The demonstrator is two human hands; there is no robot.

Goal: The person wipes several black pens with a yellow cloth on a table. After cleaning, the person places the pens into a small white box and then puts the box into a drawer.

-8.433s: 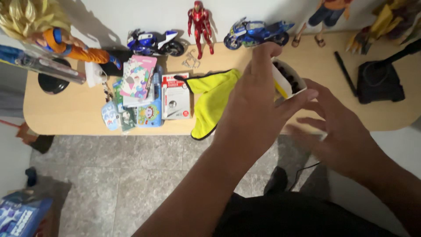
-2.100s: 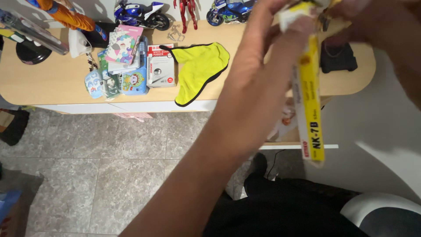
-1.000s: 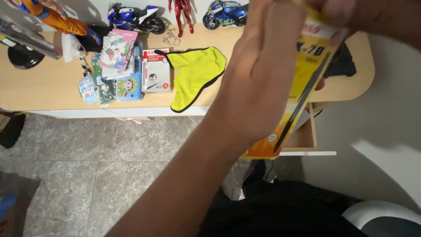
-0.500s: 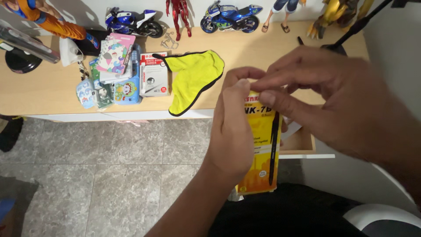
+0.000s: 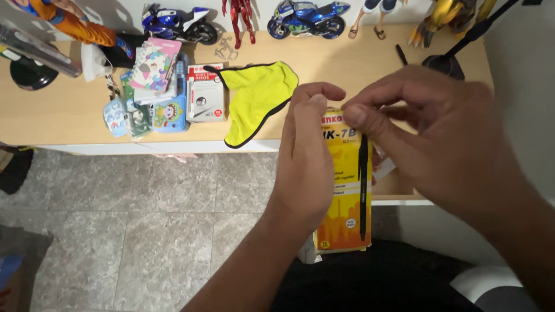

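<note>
Both hands meet at the top edge of a yellow pen box (image 5: 345, 190), held upright in the air in front of the person, above the dark lap and just off the front edge of the wooden desk (image 5: 58, 115). The left hand (image 5: 303, 167) wraps the box's left side from behind, its thumb and forefinger closed on the upper left corner; the right hand (image 5: 445, 138) comes in from the other side, thumb and forefinger pinched together at the top flap, the remaining fingers curled loosely. A picture of a black pen runs down the box's face, directly below the right-hand pinch. As far as can be judged, the opening of the box is only starting: the box is lifted and steadied, the fingers are set at the flap, but the flap does not show as raised and nothing has come out; whether it is already loosened cannot be told, since the fingertips cover it. Left of the grip a yellow cloth (image 5: 257, 98) hangs over the desk edge, and further left sit a white marker box (image 5: 205, 95) and a pile of notebooks (image 5: 153, 86). Beyond the grip, along the wall, stand toy motorcycles (image 5: 309, 17) and figurines (image 5: 236, 17).
</note>
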